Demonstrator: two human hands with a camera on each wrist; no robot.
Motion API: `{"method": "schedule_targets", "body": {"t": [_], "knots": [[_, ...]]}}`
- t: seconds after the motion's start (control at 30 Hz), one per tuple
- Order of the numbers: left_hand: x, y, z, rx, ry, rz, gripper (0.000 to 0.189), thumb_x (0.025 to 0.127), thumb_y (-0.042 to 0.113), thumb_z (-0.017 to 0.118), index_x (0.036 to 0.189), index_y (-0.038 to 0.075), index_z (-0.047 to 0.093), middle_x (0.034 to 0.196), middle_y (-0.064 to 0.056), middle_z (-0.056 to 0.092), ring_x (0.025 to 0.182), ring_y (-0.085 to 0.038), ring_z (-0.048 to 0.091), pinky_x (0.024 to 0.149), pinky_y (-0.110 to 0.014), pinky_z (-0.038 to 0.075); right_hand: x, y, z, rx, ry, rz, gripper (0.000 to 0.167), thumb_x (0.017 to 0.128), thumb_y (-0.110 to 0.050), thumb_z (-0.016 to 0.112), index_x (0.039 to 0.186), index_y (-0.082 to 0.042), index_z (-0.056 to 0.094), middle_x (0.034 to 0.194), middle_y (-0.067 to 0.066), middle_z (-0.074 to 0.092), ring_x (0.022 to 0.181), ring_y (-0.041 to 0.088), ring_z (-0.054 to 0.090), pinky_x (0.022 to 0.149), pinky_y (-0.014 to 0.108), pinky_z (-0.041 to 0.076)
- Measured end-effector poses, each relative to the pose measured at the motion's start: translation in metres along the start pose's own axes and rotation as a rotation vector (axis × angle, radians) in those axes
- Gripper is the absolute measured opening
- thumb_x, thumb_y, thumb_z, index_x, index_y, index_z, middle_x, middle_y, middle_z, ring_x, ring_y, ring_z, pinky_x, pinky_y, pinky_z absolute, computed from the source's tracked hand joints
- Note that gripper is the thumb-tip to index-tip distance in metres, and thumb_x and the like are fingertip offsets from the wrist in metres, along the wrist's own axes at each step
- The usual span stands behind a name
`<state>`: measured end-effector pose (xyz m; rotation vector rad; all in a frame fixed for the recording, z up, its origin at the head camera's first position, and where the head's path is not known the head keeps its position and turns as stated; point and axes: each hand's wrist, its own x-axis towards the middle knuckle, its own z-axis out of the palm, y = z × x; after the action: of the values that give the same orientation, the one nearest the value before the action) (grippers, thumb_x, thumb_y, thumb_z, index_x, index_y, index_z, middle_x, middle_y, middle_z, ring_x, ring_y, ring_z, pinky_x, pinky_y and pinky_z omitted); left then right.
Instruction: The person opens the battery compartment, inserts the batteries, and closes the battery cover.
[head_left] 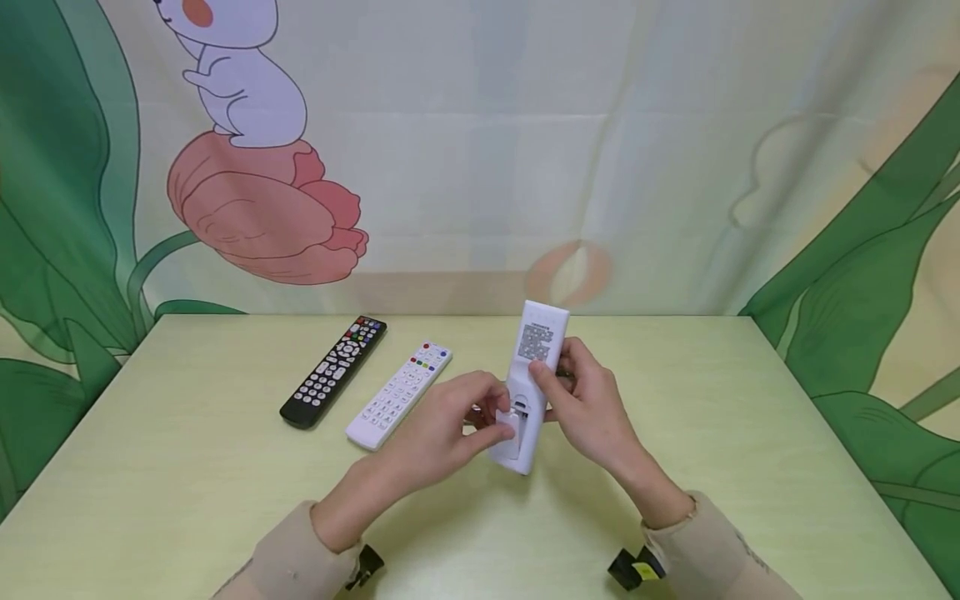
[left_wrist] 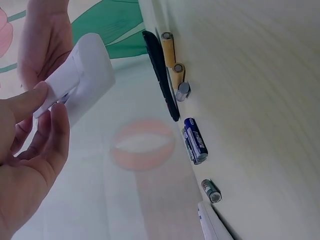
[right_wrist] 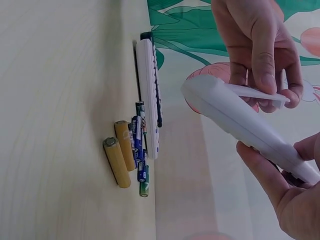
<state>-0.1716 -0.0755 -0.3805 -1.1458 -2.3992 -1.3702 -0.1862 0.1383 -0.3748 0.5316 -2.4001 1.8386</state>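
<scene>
My right hand (head_left: 592,408) grips a white remote control (head_left: 546,333), back side up, with the thumb on its back. My left hand (head_left: 442,425) pinches the remote's white battery cover (head_left: 507,442) between thumb and fingers. The cover is tilted off the back, with one end still at the remote's lower part; part of the battery slot shows beside it. In the right wrist view, the lifted cover (right_wrist: 257,94) angles away from the remote's body (right_wrist: 240,122). Both hands hold the remote above the table.
On the table (head_left: 187,467) lie a black remote (head_left: 333,371) and another white remote (head_left: 401,396), buttons up. Several batteries, including tan ones (right_wrist: 117,162) and blue ones (left_wrist: 195,140), lie beyond the hands. A long black object (left_wrist: 161,75) lies beside them. A printed curtain (head_left: 465,167) hangs behind.
</scene>
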Motion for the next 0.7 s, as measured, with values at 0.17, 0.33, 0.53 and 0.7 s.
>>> {"method": "schedule_targets", "body": {"t": [0.17,0.33,0.53,0.7], "knots": [[0.0007,0.0005,-0.0015,-0.049,-0.005,-0.017,0.021,0.090,-0.001,0.077,0.101,0.007,0.061,0.096,-0.002,0.063,0.087,-0.013,0.066,0.073,-0.026,0.060,-0.0001,-0.0024,0.0000,-0.008,-0.005,-0.012,0.028,0.107,-0.016,0.058,0.128,0.000,0.052,0.112,0.019,0.069,0.086,0.027,0.074,0.063,0.038,0.063],[0.0009,0.0018,-0.0031,-0.108,0.003,-0.051,0.018,0.092,-0.002,0.074,0.102,0.007,0.063,0.098,-0.001,0.063,0.090,-0.015,0.065,0.073,-0.029,0.061,-0.0002,-0.0030,-0.0006,-0.011,-0.002,-0.007,0.027,0.106,-0.015,0.059,0.128,-0.001,0.052,0.113,0.018,0.069,0.086,0.026,0.074,0.063,0.038,0.063],[-0.0002,0.0017,-0.0044,-0.144,0.023,-0.084,0.017,0.093,-0.003,0.073,0.102,0.008,0.064,0.099,-0.001,0.064,0.091,-0.017,0.065,0.072,-0.030,0.061,-0.0005,-0.0024,-0.0014,-0.013,-0.007,-0.005,0.028,0.107,-0.017,0.059,0.129,-0.001,0.052,0.114,0.018,0.069,0.086,0.026,0.074,0.063,0.038,0.063],[-0.0025,0.0004,-0.0058,-0.153,0.051,-0.100,0.018,0.092,-0.003,0.074,0.102,0.009,0.065,0.099,0.000,0.063,0.090,-0.017,0.064,0.069,-0.030,0.061,-0.0004,-0.0008,-0.0042,-0.027,-0.003,-0.015,0.029,0.107,-0.017,0.058,0.130,-0.001,0.051,0.113,0.018,0.068,0.086,0.026,0.074,0.062,0.038,0.063]]}}
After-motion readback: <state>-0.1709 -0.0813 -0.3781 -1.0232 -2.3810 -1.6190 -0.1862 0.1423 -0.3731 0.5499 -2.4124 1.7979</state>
